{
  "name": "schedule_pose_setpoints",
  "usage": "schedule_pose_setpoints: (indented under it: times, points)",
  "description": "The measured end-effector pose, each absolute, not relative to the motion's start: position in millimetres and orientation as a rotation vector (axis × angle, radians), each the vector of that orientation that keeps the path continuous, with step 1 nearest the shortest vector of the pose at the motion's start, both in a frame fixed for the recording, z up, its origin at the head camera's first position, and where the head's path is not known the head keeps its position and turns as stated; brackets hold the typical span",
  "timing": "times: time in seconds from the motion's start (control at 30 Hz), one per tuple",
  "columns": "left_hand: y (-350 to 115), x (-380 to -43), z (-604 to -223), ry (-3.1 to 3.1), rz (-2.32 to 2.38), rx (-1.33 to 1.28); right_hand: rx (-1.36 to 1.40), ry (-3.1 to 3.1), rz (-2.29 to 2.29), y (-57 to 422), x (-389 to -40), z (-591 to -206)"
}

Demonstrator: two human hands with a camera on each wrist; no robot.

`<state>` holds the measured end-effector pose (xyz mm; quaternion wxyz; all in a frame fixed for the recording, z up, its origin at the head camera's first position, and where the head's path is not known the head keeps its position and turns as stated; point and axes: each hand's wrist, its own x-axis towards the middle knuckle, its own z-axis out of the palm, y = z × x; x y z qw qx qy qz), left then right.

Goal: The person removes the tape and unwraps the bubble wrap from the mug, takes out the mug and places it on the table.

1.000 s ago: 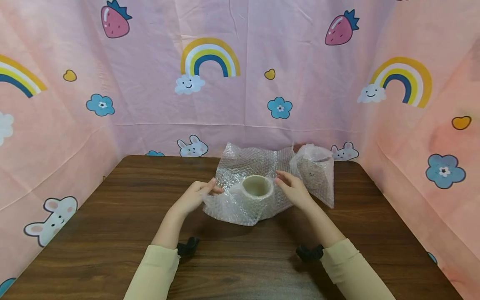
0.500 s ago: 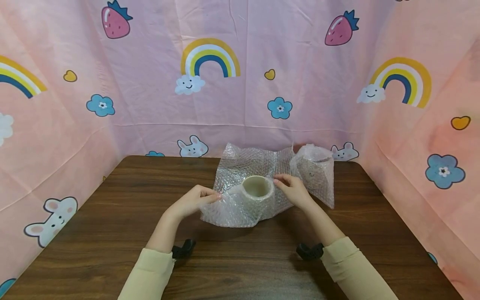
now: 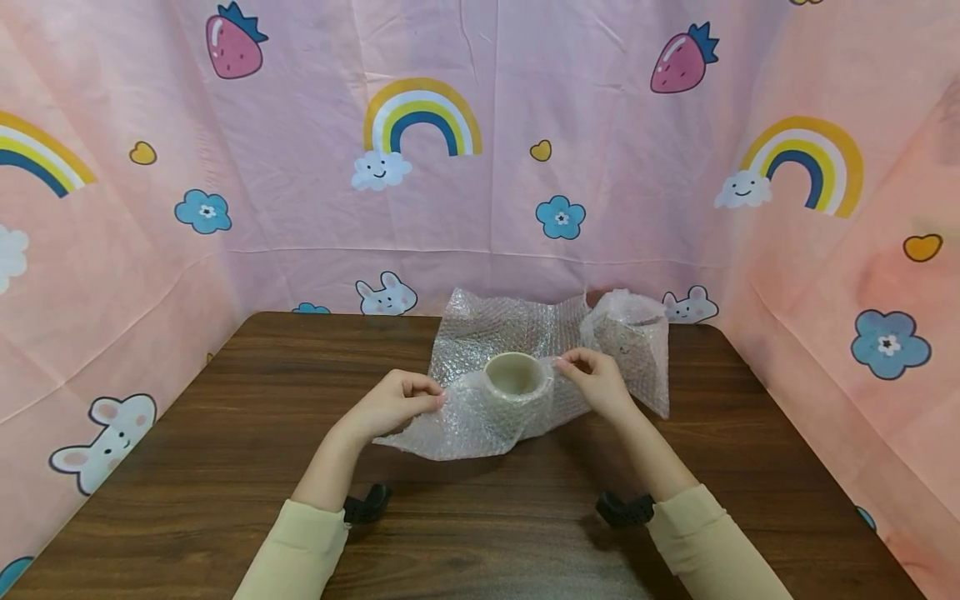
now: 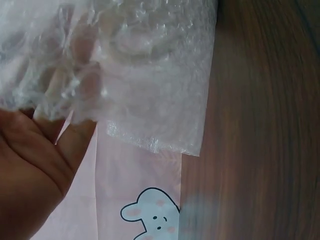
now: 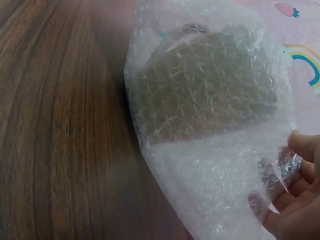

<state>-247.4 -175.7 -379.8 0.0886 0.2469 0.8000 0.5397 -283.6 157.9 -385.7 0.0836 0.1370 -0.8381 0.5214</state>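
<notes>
Cup (image 3: 513, 372): pale, smooth, round-mouthed; upright between the hands, mouth bare.
Bubble wrap (image 3: 468, 417): clear, blistered plastic around the cup's sides, spread behind and leftward.
Left hand (image 3: 397, 402): pinches wrap left of the cup.
Right hand (image 3: 596, 385): pinches wrap at its right, well apart from the left.
Risk: uneven pulling may tip the cup; springy film could unwind if released.
Wrapped bundle (image 3: 628, 354): crinkled, tapering, right rear.
Table (image 3: 480, 533): dark, wood-grained.
</notes>
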Motion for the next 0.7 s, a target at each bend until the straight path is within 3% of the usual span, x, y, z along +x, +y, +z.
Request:
schedule_pose_setpoints:
  times: [0.53, 0.7]
  points:
    - [-173, -244, -380, 2.367, 1.713, 0.864, 0.548, -2.324, 1.762, 172, -260, -376]
    - [-176, -245, -382, 2.325, 1.701, 0.941, 0.636, -2.237, 1.880, 184, -265, -391]
